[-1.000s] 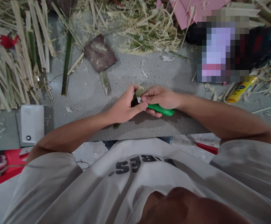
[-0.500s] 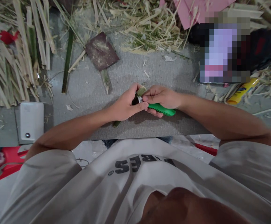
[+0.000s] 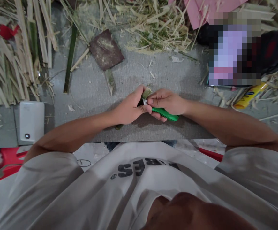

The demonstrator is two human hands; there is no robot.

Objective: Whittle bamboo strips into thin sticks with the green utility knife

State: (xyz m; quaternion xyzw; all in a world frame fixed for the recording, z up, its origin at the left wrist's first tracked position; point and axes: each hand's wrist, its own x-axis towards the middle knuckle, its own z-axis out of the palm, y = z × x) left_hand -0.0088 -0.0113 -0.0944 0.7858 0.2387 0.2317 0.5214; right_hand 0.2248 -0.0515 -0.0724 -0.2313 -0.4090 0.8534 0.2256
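Observation:
My left hand (image 3: 130, 108) is wrapped round a green bamboo stick (image 3: 146, 93). The stick's pale cut top pokes out above the fingers, and its lower end shows below the wrist; the middle is hidden in the palm. In my right hand (image 3: 169, 101) is a green utility knife (image 3: 167, 114), its handle slanting down to the right under the palm. The metal tip of the knife lies against or very near the bamboo, close to my left thumb; exact contact is hard to tell. Both hands are close together, above the grey table (image 3: 131, 72).
Beyond my hands lie a brown square plate (image 3: 107, 50) with a pointed stick (image 3: 110, 83) at its corner, and heaped shavings (image 3: 162, 25). Bamboo strips (image 3: 2, 78) and a white power bank (image 3: 32, 121) are left. A yellow tube (image 3: 251, 95) and a blurred-out device (image 3: 232, 54) are right.
The view has shifted slightly, so the table items appear a little displaced. My hands keep nearly the same grip on the bamboo stick and knife, with only slight finger and knife movement.

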